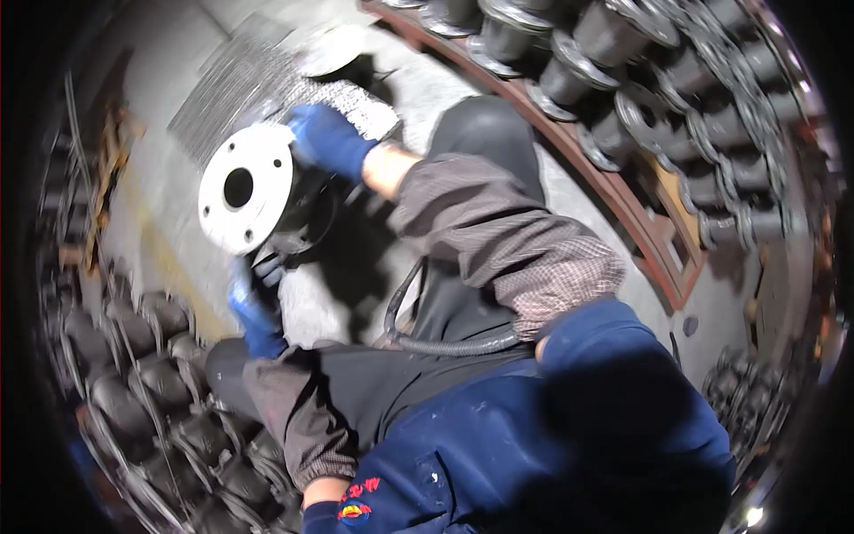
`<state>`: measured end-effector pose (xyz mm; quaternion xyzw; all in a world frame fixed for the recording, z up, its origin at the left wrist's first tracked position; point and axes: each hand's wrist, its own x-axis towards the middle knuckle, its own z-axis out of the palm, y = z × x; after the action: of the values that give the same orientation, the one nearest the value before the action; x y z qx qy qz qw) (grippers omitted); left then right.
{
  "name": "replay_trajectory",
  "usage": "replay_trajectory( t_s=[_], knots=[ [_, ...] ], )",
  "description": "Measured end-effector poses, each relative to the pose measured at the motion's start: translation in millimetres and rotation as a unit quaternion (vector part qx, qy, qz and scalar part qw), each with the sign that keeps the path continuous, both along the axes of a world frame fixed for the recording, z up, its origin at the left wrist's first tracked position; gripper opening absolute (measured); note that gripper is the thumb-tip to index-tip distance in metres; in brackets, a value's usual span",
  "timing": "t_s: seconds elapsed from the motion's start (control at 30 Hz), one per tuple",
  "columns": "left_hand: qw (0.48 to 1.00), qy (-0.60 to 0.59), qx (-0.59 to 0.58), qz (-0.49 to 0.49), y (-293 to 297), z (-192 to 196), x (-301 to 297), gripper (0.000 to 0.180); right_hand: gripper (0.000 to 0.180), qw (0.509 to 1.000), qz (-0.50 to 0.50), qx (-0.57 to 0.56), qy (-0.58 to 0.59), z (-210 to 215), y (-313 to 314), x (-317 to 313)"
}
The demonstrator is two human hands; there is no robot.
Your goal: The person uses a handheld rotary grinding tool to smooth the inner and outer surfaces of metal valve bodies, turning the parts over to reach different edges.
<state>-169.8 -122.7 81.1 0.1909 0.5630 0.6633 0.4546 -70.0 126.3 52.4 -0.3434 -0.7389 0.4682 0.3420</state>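
Two gloved hands tend one flanged part (269, 194), its pale round face tipped up beside the lower edge of a silvery sheet (233, 89) on the floor (153, 169), in front of the wearer's spread legs. The right hand (331, 141) appears to grasp the upper rim; the left hand (256, 307) is blurred at the lower rim, and I cannot tell whether its fingers close on it or merely steady it. Whether the part bears on the floor is also hidden. Should it be heavy, as it looks, a slip of smooth glove on smooth rim could let it roll or topple, and the left fingers, lying beneath the rim, might be pinched. A tilt toward the wearer could bring the dark body against a shin. The ribbed hose (458, 345) across the lap might snag a sleeve if the arms pull back quickly, and a bump against the sheet's edge could scuff the pale face.
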Motion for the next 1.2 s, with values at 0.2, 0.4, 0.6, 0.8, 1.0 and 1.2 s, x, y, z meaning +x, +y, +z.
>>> replay_trajectory(
  t_s=[0.2, 0.4, 0.6, 0.8, 1.0, 1.2],
  knots=[
    [0.873, 0.275, -0.349, -0.200, -43, -110, 24, 0.059, 0.024, 0.963, 0.039, -0.223, 0.148, 74, -10, 58],
    [0.776, 0.246, -0.372, -0.446, -30, -134, 99, 0.062, 0.022, 0.962, 0.013, -0.214, 0.172, 107, -25, 102],
    [0.899, -0.104, -0.357, -0.232, -9, -97, 118, 0.013, 0.034, 0.981, 0.037, -0.185, 0.048, 127, -47, 126],
    [0.974, -0.062, -0.066, -0.209, 19, -18, 144, 0.021, 0.046, 0.906, 0.180, -0.116, -0.365, 62, -51, 139],
    [0.988, -0.044, -0.088, -0.116, 46, 37, 194, 0.037, 0.041, 0.927, 0.150, -0.278, -0.202, 27, -61, 149],
    [0.990, 0.134, -0.040, -0.025, 45, 49, 159, 0.027, 0.023, 0.913, 0.062, -0.387, 0.113, 63, -89, 163]
  ],
)
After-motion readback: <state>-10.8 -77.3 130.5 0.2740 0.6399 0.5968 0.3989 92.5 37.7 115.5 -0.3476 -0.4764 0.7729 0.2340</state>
